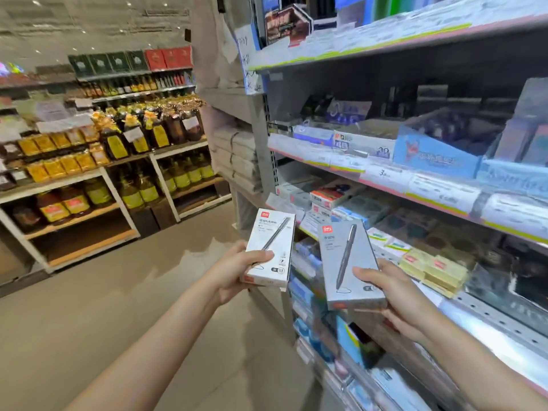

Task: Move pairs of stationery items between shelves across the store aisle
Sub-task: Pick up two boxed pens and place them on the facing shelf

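Observation:
My left hand [237,269] grips a white pen box [271,246] with a red logo and a pen picture, held upright in front of the shelf's end. My right hand [394,295] grips a grey pen box [347,262] of the same brand, thumb across its lower front. The two boxes are side by side, a small gap apart, at about the same height. Both sit just left of the stationery shelf unit [444,200], whose tiers hold several boxes and packs.
Yellow sticky-note packs [433,272] and blue boxes [436,152] fill the stationery shelves on the right. Across the tan floor [118,292] at the left stand white racks [103,179] of oil bottles and yellow packets. Stacked grey bundles [237,158] lie by the shelf end.

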Action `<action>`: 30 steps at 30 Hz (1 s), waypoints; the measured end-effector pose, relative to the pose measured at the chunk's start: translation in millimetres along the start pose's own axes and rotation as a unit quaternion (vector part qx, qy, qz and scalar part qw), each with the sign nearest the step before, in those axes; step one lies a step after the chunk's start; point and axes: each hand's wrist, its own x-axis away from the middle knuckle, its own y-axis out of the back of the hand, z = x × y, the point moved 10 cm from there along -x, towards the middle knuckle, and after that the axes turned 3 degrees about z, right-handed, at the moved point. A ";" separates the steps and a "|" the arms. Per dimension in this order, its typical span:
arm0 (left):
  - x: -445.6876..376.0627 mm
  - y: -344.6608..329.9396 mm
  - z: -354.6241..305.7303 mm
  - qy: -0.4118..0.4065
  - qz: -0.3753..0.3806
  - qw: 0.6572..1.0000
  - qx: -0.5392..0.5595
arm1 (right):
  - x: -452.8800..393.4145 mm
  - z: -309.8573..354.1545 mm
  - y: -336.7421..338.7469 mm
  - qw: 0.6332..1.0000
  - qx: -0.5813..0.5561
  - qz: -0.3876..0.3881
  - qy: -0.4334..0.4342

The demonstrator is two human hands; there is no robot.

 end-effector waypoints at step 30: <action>-345.0 37.0 -81.5 0.050 0.216 0.966 -0.130 | -208.8 39.6 -35.2 0.940 0.008 -0.340 0.025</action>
